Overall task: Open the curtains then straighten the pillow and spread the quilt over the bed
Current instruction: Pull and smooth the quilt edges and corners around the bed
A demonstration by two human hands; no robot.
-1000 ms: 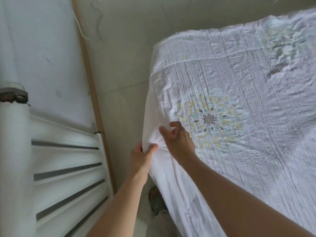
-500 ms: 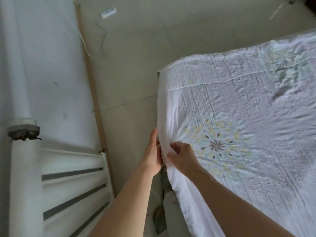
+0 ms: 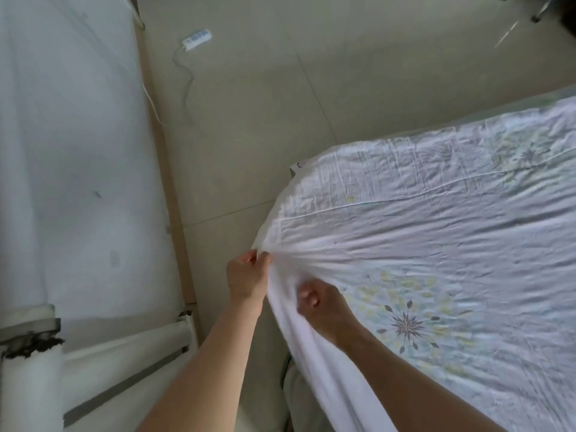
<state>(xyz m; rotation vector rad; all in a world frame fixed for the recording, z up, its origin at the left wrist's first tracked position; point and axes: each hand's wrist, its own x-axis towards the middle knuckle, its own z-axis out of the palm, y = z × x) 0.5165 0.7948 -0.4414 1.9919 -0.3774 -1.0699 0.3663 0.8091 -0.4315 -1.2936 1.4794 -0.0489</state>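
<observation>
Pale beige tiled floor (image 3: 280, 120) fills the top and centre of the head view; white wall (image 3: 68, 135) with a tan wooden skirting strip (image 3: 162, 169) runs down the left side, white slatted radiator (image 3: 103, 369) at lower left. Crumpled white cotton quilt with a pale yellow-and-grey floral print (image 3: 436, 244) covers the bed on the right, its long axis running from bottom centre toward upper right, near corner pointing at the floor, left edge draping over the side of the bed. Left hand (image 3: 246, 275) pinches a bunch of quilt edge, folds fanning out from that grip. Right hand (image 3: 324, 307), just beside it, has its fingers curled into the fabric, gripping it. White power strip with a thin cable (image 3: 197, 39) lies on the floor near the wall. Quilt is cut off at the right and bottom; pillow and curtains out of frame; bed frame is hidden apart from a sliver at the far corner.
</observation>
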